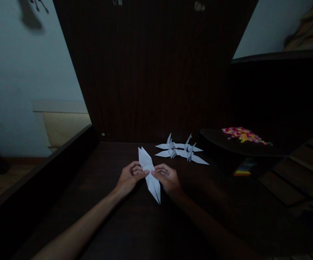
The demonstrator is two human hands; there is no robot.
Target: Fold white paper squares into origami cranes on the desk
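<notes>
A long piece of folded white paper (151, 182), pointed at both ends, is held between my two hands. Its upper end splits into two tips, and a crease runs down its lower half. My left hand (131, 176) grips the left edge, thumb on top and fingers curled beneath. On the opposite edge, my right hand (168, 178) pinches the paper the same way. Just beyond it, several white origami cranes (172, 153) sit in two rows with wings spread. The undersides of the folds and some fingertips are hidden.
The dark tabletop (113, 224) has a raised side board (43, 162) at left and a tall dark panel (156, 72) behind. At right, a rounded shelf (213, 139) bears a heap of small pink, red and yellow pieces (243, 134).
</notes>
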